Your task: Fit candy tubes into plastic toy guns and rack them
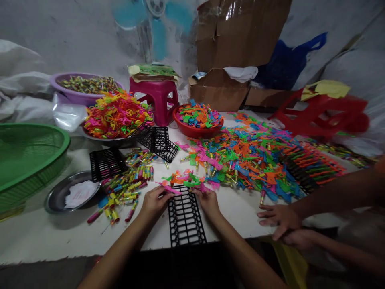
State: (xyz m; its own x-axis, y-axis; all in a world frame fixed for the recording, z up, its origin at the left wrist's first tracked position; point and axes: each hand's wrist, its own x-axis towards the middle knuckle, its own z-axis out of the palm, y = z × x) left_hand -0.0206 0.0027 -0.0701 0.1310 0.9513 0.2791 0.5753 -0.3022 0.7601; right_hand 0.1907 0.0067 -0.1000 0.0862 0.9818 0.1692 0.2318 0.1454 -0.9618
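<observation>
A black plastic slotted rack (pixel 187 220) lies in front of me at the table's near edge. Over its far end sits a small cluster of bright plastic toy guns (pixel 180 176) in orange, green and pink. My left hand (pixel 155 201), at the rack's left, pinches a pink toy gun (pixel 168 188). On the other side, my right hand (pixel 209 204) has its fingers closed at another pink toy gun (pixel 205 187). Small printed tubes (pixel 129 196) in yellow and red lie loose left of my left hand. A wide heap of coloured toy guns (pixel 240 152) spreads beyond my right hand.
Another person's hand (pixel 281 218) rests at the right table edge. Filled racks (pixel 313 164) stand behind it. On the left are a metal bowl (pixel 54 198), a green basket (pixel 60 156) and spare black racks (pixel 106 160). A red bowl (pixel 195 131) and pink stool (pixel 164 92) stand farther back.
</observation>
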